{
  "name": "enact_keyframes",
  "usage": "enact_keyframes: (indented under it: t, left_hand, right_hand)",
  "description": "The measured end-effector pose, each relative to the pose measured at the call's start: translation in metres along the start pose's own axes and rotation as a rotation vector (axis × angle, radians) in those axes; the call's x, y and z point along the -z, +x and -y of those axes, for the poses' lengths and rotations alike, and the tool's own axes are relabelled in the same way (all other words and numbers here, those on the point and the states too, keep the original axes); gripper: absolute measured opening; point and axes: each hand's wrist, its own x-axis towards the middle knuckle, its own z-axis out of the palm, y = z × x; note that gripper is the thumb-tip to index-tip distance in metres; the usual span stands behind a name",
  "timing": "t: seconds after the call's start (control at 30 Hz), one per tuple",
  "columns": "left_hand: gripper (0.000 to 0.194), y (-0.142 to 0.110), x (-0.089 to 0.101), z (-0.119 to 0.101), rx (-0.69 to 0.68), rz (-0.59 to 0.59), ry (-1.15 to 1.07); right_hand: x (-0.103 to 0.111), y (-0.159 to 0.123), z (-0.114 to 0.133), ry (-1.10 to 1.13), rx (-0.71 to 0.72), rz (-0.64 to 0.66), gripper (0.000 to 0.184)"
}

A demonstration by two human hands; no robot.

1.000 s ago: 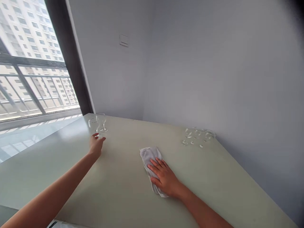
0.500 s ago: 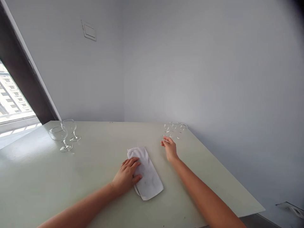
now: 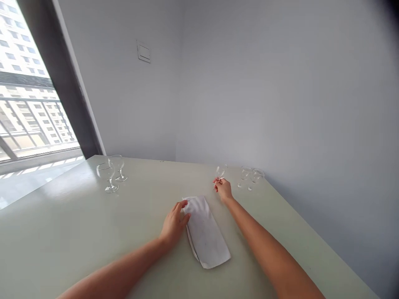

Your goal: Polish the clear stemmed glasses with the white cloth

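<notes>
My right hand is closed around the stem of a clear stemmed glass, whose bowl shows just above the fingers. Nearer to me, a folded white cloth lies flat on the table. At the cloth's far left edge is my left hand, its thumb and fingers apart, with the tips at or over the fabric. Two more clear glasses, a nearer one and one beside it, stand to the right of the held glass.
On the left of the pale, glossy table stand two larger stemmed glasses, a front one and a rear one. Grey walls meet behind the table. A window is at the left.
The stemmed glass in my right hand has come away from the other two on the right. My left hand has slid off the cloth's middle to its left edge. The camera has turned left.
</notes>
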Motion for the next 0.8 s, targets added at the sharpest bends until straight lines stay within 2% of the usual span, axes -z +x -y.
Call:
enact_keyframes:
  t: [0.1,0.17,0.2,0.27,0.37,0.43,0.5,0.67,0.73,0.8]
  left_hand:
    - [0.034,0.010,0.008,-0.001,0.086,-0.124,-0.097]
    - [0.038,0.013,0.016,-0.007,0.075,-0.192,-0.118]
    - [0.038,0.013,0.020,-0.012,0.058,-0.221,-0.132]
    - [0.034,0.011,0.027,-0.022,0.047,-0.229,-0.200]
    - [0.033,0.007,0.037,-0.031,0.087,-0.168,-0.293]
    - [0.036,0.006,0.052,-0.026,0.114,-0.200,-0.256]
    - [0.038,0.006,0.077,-0.011,0.152,-0.309,-0.189]
    - [0.039,0.005,0.158,0.050,0.257,-0.484,-0.101]
    - [0.041,0.004,0.184,0.073,0.294,-0.550,-0.062]
    - [0.042,0.003,0.203,0.091,0.322,-0.592,-0.030]
  right_hand:
    - [-0.039,-0.053,0.017,0.022,0.056,0.235,0.035]
    - [-0.060,-0.090,0.028,0.009,0.113,0.462,0.049]
    - [-0.068,-0.106,0.034,-0.016,0.133,0.530,0.053]
    - [-0.077,-0.130,0.044,-0.080,0.159,0.615,0.058]
    - [-0.079,-0.142,0.058,-0.139,0.160,0.706,0.063]
    - [-0.070,-0.138,0.064,-0.156,0.162,0.760,0.064]
    - [-0.053,-0.128,0.065,-0.198,0.170,0.739,0.062]
    - [0.020,-0.095,0.044,-0.342,0.141,0.430,0.061]
    - [0.050,-0.084,0.030,-0.388,0.107,0.371,0.063]
    - [0.077,-0.075,0.015,-0.418,0.073,0.360,0.062]
